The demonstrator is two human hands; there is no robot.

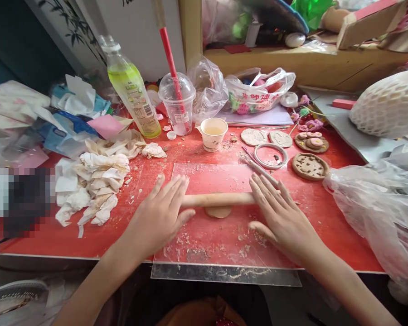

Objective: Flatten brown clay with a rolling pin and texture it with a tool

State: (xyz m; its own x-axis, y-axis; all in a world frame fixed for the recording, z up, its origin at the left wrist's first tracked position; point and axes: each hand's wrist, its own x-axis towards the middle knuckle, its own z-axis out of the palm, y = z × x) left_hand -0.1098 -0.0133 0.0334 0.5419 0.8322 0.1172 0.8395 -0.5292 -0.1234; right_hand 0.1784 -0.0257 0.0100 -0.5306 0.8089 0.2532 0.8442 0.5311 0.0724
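A wooden rolling pin (221,199) lies crosswise over a flattened disc of brown clay (219,212). My left hand (165,210) rests flat on the pin's left end, fingers stretched out. On the right end lies my right hand (275,208), also flat with fingers extended. Under the clay is a clear plastic sheet (221,249), dotted with dried crumbs and overhanging the front table edge. Just beyond my right fingers are a thin stick-like tool (260,168) and a ring-shaped object (271,156). The pin hides the middle of the clay.
Crumpled tissues (95,181) are heaped at left. Behind stand a green drink bottle (132,90), a plastic cup (178,104) and a paper cup (213,134). Decorated clay discs (310,166) lie at right, near a crumpled plastic bag (370,203). The red table (136,231) has a front edge.
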